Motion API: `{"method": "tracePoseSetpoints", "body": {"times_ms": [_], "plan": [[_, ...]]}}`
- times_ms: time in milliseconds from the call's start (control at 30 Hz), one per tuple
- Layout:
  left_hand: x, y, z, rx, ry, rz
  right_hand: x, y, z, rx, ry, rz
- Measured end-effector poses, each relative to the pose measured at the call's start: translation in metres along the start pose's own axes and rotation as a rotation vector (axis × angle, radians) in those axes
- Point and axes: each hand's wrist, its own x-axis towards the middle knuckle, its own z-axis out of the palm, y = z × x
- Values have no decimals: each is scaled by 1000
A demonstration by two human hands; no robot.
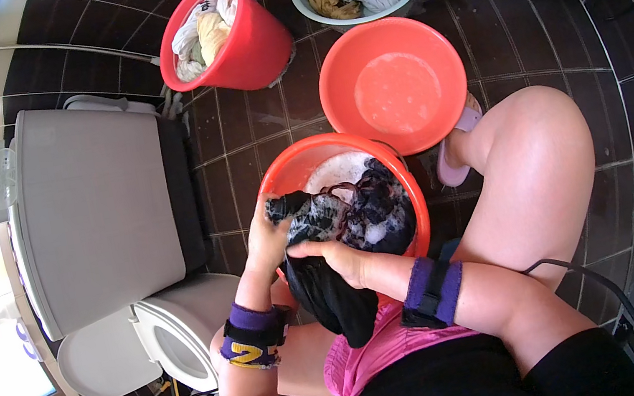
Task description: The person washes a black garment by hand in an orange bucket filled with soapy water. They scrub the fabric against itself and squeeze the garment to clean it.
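A wet black garment (333, 301) drapes over the near rim of an orange-red bucket (421, 209) and hangs down toward my lap. My left hand (266, 237) is closed on its sudsy upper part at the bucket's left rim. Just to the right, my right hand (341, 261) grips the same black cloth, thumb toward the left hand. Inside the bucket, dark clothes (386, 207) lie in white foam (339, 169). Purple and black bands wrap both my forearms.
Beyond the bucket stands a coral basin (395, 87) with a little sudsy water. Farther back are a red bucket (249, 53) of light clothes and a pale green basin (303, 1) of clothes. To the left are a toilet (181, 341) and a grey box-shaped appliance (99, 211).
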Motion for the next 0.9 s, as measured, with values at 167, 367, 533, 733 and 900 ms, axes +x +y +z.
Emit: {"method": "tracePoseSetpoints", "body": {"times_ms": [167, 367, 533, 733, 900], "plan": [[-14, -1, 6, -149, -146, 22, -1, 26, 3, -102, 256, -121], [-16, 19, -4, -893, -63, -119, -11, -23, 15, 184, 109, 79], [-31, -44, 17, -1605, -346, -330, -8, -29, 22, 466, -177, 169], [-35, -15, 58, -1600, -95, -1, -15, -21, 34, 869, -461, 379], [-12, 15, 51, -1564, -167, 242, -26, -17, 37, 1018, -487, 497]]}}
